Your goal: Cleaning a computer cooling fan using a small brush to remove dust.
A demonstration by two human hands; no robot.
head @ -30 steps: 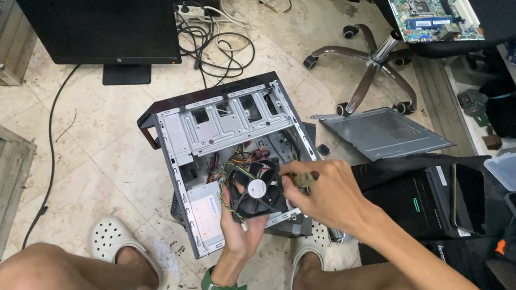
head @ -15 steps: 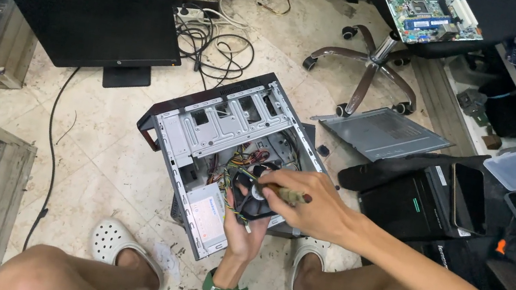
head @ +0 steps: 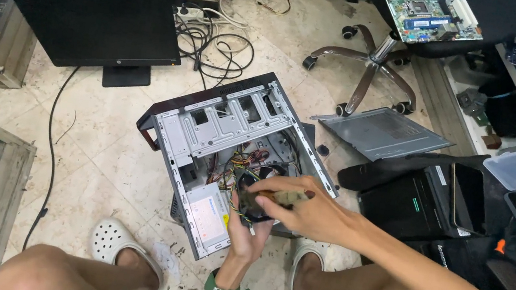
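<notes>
Your left hand (head: 246,232) comes up from the near edge, palm up, fingers curled around the underside of a black cooling fan (head: 258,196). Your right hand (head: 303,208) reaches in from the right and lies over the top of the fan, fingers closed on it and on a small brownish object whose kind cannot be told. The fan sits between both hands, just over the near right part of the open computer case (head: 230,148), which lies on its side on the tiled floor (head: 94,148). Coloured wires (head: 243,162) run from inside the case toward the fan. A grey power supply (head: 210,213) occupies the case's near corner, just left of your left hand. A detached grey side panel (head: 382,133) lies on the floor to the right. A black monitor (head: 95,25) stands far left, and a circuit board (head: 428,10) rests on the office chair (head: 372,66) at the far right. White clogs (head: 110,242) are on your feet.
</notes>
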